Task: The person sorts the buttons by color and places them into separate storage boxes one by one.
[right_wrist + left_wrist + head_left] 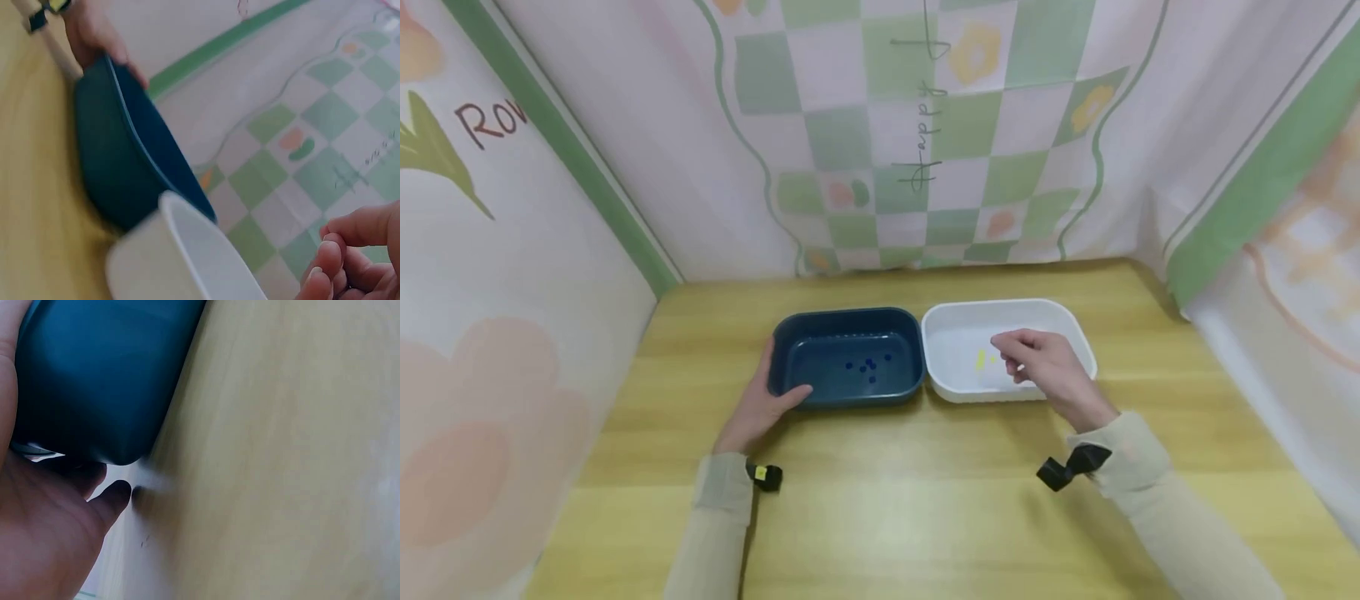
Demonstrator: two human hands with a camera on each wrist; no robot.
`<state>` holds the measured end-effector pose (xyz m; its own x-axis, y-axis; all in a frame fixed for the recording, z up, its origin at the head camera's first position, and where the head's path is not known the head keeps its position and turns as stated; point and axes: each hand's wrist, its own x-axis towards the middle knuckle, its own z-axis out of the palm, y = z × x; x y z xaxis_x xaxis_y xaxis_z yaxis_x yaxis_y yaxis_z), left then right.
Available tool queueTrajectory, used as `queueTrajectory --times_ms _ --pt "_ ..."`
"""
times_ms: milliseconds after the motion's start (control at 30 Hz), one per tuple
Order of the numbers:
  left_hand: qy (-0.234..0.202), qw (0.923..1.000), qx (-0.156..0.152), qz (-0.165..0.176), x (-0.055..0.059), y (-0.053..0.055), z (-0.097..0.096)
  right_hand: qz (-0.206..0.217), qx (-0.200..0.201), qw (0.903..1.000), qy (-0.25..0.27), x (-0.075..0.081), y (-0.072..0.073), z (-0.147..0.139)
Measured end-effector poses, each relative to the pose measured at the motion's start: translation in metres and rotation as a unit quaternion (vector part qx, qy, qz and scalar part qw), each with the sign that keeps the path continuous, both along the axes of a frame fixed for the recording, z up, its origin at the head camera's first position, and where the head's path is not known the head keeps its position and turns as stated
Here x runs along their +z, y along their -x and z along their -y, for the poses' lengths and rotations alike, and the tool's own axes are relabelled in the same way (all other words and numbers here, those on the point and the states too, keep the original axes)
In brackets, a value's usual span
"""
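My left hand (760, 410) grips the left end of a dark blue tub (820, 379), thumb at the front rim and fingers along the outer side. Several small dark blue pieces (872, 365) lie on that tub's floor. Over a white tub (953, 337) hovers my right hand (1047, 367), its fingers curled in and thumb tip meeting the index fingertip. In the right wrist view nothing shows between those fingertips (330, 240). A few small yellow pieces (981, 360) appear in the white tub, just left of the right hand, which hides part of its floor.
Both tubs stand side by side on a wood-grain table (880, 483), their ends close together. A patterned cloth (895, 133) hangs behind the table, with cloth panels on the left and right too. Each wrist wears a black strap with a small device (1067, 467).
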<state>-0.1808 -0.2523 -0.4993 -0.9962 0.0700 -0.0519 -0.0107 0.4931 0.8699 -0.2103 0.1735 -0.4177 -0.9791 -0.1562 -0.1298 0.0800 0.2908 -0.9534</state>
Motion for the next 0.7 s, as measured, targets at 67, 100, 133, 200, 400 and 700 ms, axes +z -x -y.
queueTrajectory --times_ms 67,100,133,200,400,700 --pt "0.002 1.0 0.0 -0.004 0.002 0.002 0.001 -0.005 0.01 0.9999 0.012 0.003 -0.012 0.005" --pt "0.003 1.0 0.0 -0.006 0.002 0.004 0.002 -0.005 0.017 0.9997 0.017 0.002 -0.019 0.007" --pt "0.003 1.0 0.001 -0.009 0.003 0.004 0.002 -0.005 0.027 0.9994 0.019 0.0 -0.025 0.009" --pt "0.005 0.9999 0.002 -0.011 0.005 0.005 0.003 -0.002 0.055 0.9984 0.01 -0.006 -0.037 0.014" --pt "0.008 0.9999 0.0 -0.007 0.009 0.002 0.007 -0.002 0.222 0.9708 -0.092 -0.035 -0.078 0.034" --pt "0.005 1.0 0.007 0.003 0.016 -0.001 0.012 0.01 0.306 0.9447 -0.118 -0.051 -0.115 0.062"
